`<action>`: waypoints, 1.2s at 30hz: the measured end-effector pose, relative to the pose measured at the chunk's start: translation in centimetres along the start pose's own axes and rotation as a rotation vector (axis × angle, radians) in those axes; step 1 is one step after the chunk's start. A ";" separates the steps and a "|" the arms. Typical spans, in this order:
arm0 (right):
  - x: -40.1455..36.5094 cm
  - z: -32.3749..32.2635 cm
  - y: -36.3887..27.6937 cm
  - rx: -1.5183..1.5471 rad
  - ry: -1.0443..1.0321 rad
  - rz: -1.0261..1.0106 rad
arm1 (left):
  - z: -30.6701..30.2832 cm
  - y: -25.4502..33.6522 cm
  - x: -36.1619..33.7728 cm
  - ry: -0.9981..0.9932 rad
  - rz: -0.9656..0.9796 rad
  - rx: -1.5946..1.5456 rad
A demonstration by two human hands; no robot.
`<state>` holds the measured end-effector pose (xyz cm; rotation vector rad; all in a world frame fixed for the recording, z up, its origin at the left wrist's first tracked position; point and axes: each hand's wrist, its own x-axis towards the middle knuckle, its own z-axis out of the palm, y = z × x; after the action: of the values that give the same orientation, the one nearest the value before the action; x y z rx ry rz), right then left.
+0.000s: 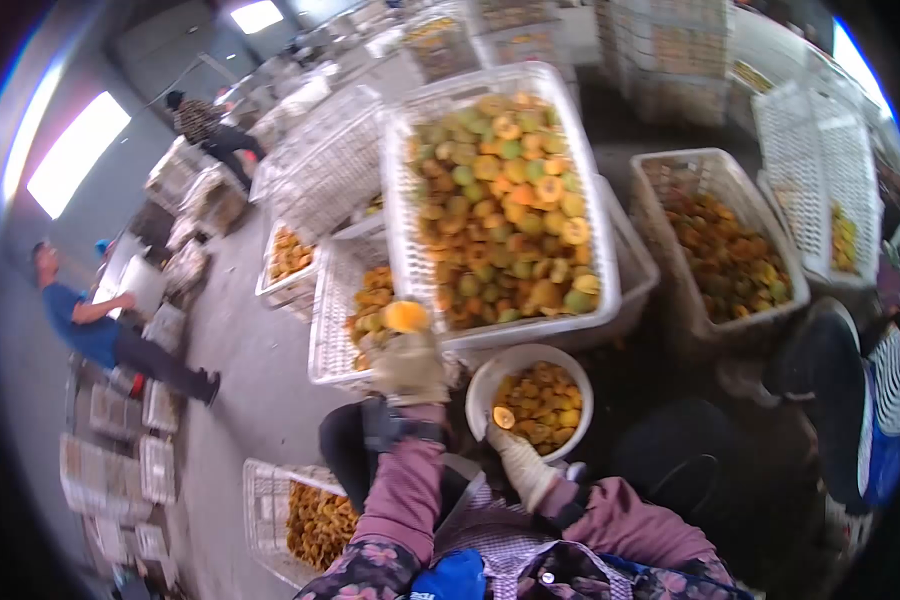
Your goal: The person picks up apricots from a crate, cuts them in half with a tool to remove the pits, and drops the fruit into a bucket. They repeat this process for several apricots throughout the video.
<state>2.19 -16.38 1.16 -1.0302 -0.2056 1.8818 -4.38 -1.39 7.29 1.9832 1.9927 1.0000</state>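
Observation:
My left hand (407, 368), in a pale work glove, is raised in front of the big white crate and closed on a bright orange piece of fruit (406, 316), blurred by motion. Beside the white bucket (477, 400), my gloved right hand (522, 465) pinches a halved orange fruit (504, 416) with a dark centre, at the rim. More cut fruit (545, 400) fills much of the bucket. Above it, a white crate (398, 205) holds a heap of green, yellow and orange peach- or apricot-like fruit (500, 210), some with cut faces showing.
A crate of fruit (635, 185) stands at right, and another (318, 335) sits under the big crate's left side. Darker pieces fill a crate (260, 520) at lower left. A person in blue (85, 325) stands left; another person's dark-clothed leg (820, 400) is at right.

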 end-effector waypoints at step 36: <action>2.9 -2.8 -3.5 -0.772 0.435 -0.652 | 4.8 1.5 -4.3 -0.713 -0.701 -1.482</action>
<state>5.92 -12.92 -0.38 -1.6060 -0.9324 0.9445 -0.03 -3.94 3.04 0.5699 0.8176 0.8826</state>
